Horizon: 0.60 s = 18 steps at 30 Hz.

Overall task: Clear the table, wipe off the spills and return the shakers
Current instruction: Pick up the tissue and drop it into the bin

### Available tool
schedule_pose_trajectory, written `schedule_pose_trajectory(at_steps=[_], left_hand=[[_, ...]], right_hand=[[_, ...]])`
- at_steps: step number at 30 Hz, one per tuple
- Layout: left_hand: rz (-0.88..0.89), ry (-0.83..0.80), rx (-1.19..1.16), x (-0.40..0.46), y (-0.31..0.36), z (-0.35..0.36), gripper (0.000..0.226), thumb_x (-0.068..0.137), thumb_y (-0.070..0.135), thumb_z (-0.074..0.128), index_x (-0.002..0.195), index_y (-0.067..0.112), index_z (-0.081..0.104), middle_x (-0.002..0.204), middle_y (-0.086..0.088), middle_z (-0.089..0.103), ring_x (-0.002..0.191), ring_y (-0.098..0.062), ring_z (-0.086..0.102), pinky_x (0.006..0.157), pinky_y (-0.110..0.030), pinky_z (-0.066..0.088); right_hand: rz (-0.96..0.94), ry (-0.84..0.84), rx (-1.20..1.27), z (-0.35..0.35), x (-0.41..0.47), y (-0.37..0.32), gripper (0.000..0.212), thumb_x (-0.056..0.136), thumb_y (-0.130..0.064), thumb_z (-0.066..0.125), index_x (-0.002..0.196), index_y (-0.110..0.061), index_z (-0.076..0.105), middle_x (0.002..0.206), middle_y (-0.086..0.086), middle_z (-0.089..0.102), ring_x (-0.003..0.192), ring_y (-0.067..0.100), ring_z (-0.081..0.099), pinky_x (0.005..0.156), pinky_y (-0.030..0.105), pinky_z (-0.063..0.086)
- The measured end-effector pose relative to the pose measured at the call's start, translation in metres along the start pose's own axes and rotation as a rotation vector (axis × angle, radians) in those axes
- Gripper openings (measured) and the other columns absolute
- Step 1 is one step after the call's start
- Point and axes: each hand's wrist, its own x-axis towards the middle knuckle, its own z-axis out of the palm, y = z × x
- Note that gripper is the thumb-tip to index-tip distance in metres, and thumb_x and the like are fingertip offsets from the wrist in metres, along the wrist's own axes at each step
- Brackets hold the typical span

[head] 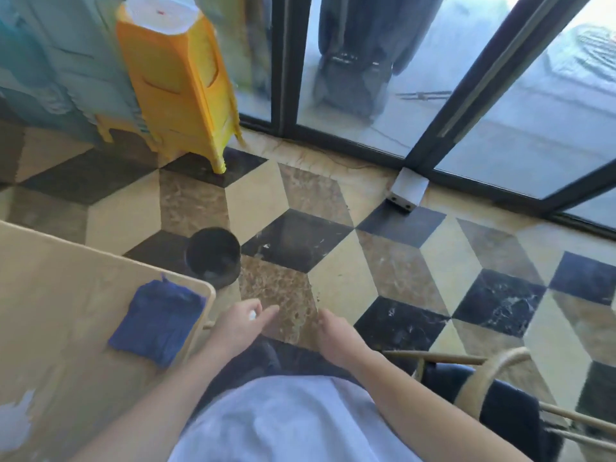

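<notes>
A folded blue cloth [156, 321] lies on the light wooden table [66, 295] near its right corner. A black round bin [213, 256] stands on the floor just beyond that corner. My left hand [243, 323] hangs beside the table's edge, fingers extended toward the bin, with a small white scrap [252, 315] showing at the fingers. My right hand [333, 335] is over the floor, fingers loosely curled, holding nothing that I can see. A pale patch [16, 418] shows on the table at the lower left.
Stacked yellow plastic stools [180, 78] and teal ones [50, 61] stand at the back left. Dark-framed glass doors [416, 95] run along the back. A chair with a dark seat [493, 398] stands at my right. The floor is patterned tile.
</notes>
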Motion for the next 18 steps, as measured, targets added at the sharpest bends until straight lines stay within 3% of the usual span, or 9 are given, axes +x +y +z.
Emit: schedule_pose_trajectory(at_steps=[3, 7, 10, 13, 16, 18], left_hand=[[-0.056, 0.09, -0.116, 0.025, 0.015, -0.014, 0.045, 0.101, 0.032, 0.042, 0.06, 0.015, 0.033, 0.056, -0.002, 0.038, 0.06, -0.023, 0.039, 0.056, -0.035, 0.027], [-0.165, 0.208, -0.221, 0.053, 0.015, -0.025, 0.043, 0.099, 0.022, 0.04, 0.06, 0.014, 0.025, 0.052, 0.003, 0.027, 0.054, -0.017, 0.026, 0.053, -0.036, 0.018], [-0.231, 0.201, -0.204, 0.076, 0.001, -0.033, 0.041, 0.099, 0.025, 0.041, 0.062, 0.014, 0.025, 0.053, 0.001, 0.027, 0.055, -0.017, 0.025, 0.054, -0.037, 0.017], [-0.31, 0.198, -0.196, 0.103, -0.012, -0.045, 0.044, 0.101, 0.028, 0.04, 0.062, 0.013, 0.027, 0.054, 0.001, 0.03, 0.055, -0.017, 0.03, 0.055, -0.037, 0.021], [-0.401, 0.228, -0.221, 0.136, -0.016, -0.061, 0.044, 0.1, 0.026, 0.042, 0.06, 0.014, 0.029, 0.053, 0.0, 0.033, 0.053, -0.017, 0.033, 0.056, -0.036, 0.024], [-0.5, 0.231, -0.242, 0.158, -0.015, -0.071, 0.039, 0.098, 0.025, 0.043, 0.062, 0.014, 0.031, 0.055, -0.002, 0.035, 0.055, -0.019, 0.034, 0.057, -0.035, 0.025]], right_hand=[[0.029, 0.119, 0.107, -0.009, 0.016, -0.013, 0.043, 0.104, -0.038, 0.031, 0.072, -0.013, 0.043, 0.068, 0.004, 0.051, 0.065, 0.023, 0.047, 0.062, 0.04, 0.037], [0.119, 0.029, 0.145, -0.022, 0.065, -0.025, 0.054, 0.105, -0.043, 0.032, 0.06, -0.014, 0.044, 0.059, 0.0, 0.048, 0.061, 0.019, 0.047, 0.058, 0.034, 0.033], [0.168, -0.021, 0.184, -0.042, 0.114, -0.036, 0.052, 0.104, -0.038, 0.039, 0.061, -0.01, 0.051, 0.06, 0.004, 0.053, 0.064, 0.023, 0.051, 0.061, 0.034, 0.036], [0.172, -0.087, 0.173, -0.063, 0.17, -0.051, 0.051, 0.102, -0.037, 0.041, 0.077, 0.003, 0.06, 0.074, 0.018, 0.063, 0.068, 0.025, 0.055, 0.067, 0.035, 0.042], [0.115, -0.188, 0.06, -0.086, 0.227, -0.072, 0.049, 0.103, -0.036, 0.043, 0.072, -0.001, 0.06, 0.073, 0.016, 0.062, 0.065, 0.021, 0.052, 0.064, 0.033, 0.039], [0.064, -0.254, -0.028, -0.105, 0.263, -0.092, 0.043, 0.102, -0.034, 0.046, 0.081, -0.001, 0.064, 0.083, 0.017, 0.066, 0.073, 0.024, 0.055, 0.071, 0.035, 0.045]])
